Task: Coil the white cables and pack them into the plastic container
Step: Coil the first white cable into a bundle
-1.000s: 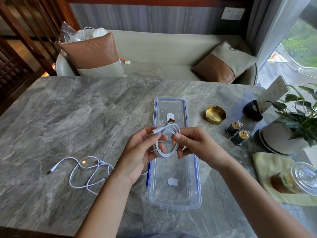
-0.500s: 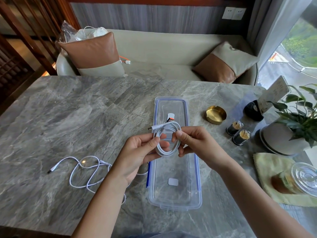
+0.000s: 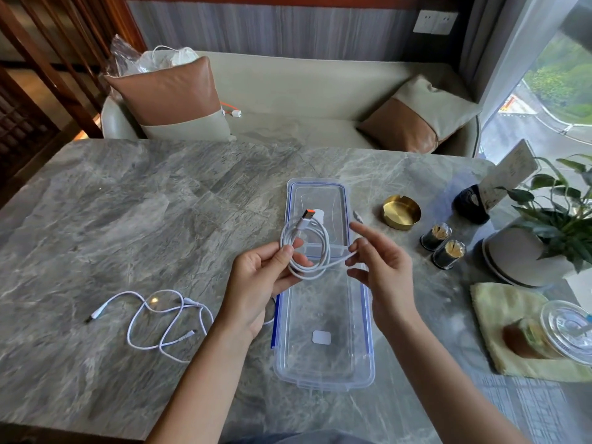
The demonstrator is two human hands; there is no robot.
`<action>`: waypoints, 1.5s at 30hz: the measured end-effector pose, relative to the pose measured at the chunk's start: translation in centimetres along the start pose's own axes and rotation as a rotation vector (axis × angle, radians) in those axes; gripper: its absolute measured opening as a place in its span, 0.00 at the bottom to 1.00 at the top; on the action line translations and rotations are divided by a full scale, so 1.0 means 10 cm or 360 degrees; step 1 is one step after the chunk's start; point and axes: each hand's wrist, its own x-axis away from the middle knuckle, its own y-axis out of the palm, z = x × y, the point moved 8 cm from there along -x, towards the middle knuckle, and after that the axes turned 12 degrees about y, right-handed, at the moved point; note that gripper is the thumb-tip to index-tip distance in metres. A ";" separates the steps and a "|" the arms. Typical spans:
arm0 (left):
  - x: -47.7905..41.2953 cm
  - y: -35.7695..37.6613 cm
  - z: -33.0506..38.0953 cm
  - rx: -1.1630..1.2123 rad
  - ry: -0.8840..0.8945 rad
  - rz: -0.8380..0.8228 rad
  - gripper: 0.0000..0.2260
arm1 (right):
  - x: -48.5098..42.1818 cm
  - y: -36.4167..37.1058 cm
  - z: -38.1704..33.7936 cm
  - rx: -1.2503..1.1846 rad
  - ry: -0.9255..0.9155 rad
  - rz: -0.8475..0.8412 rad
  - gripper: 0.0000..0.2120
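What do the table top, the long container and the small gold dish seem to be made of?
Table top: polished stone, perhaps marble or an imitation; grey veins.
Container: clear glossy plastic; the table top shows through it.
Gold dish: probably metal, brass-coloured; it shines softly.

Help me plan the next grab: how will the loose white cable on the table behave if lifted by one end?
Probably floppy: the loose cable lies in slack, crossing loops on the table, so it should dangle and tangle. Likely light, being thin. Once coiled it may spring open: the coiled cable in the left hand shows loose turns.
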 end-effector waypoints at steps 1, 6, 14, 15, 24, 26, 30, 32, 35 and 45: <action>-0.01 0.00 0.00 0.0024 -0.0006 0.0005 0.12 | -0.01 0.00 0.03 0.0024 0.0043 -0.0046 0.14; -0.01 0.00 -0.05 0.0067 -0.0049 0.0009 0.09 | -0.05 -0.02 0.14 0.0318 0.0213 -0.0272 0.14; 0.02 0.02 -0.13 0.0121 -0.0118 -0.0041 0.09 | -0.01 0.06 0.31 0.0650 0.0376 -0.0543 0.18; 0.03 0.03 -0.13 0.0128 -0.0124 -0.0052 0.09 | -0.02 0.06 0.32 0.0634 0.0389 -0.0538 0.18; 0.04 0.00 -0.18 0.0129 -0.0166 -0.0070 0.09 | 0.04 0.16 0.33 0.0446 0.0329 -0.0681 0.14; 0.04 0.00 -0.19 0.0126 -0.0182 -0.0079 0.08 | 0.05 0.19 0.28 0.0440 0.0284 -0.0737 0.13; 0.08 0.05 -0.19 0.0029 -0.0165 -0.0114 0.10 | 0.09 0.28 0.20 0.0317 0.0298 -0.0874 0.15; 0.10 0.09 -0.19 -0.0015 -0.0142 -0.0125 0.10 | 0.11 0.31 0.14 0.0401 0.0206 -0.0877 0.15; 0.11 0.12 -0.19 0.0004 -0.0131 -0.0102 0.10 | 0.14 0.28 0.02 0.0461 -0.0072 -0.0733 0.16; 0.14 0.19 -0.26 0.0081 -0.0225 -0.0150 0.08 | 0.25 0.30 -0.19 0.1127 -0.0938 -0.0202 0.09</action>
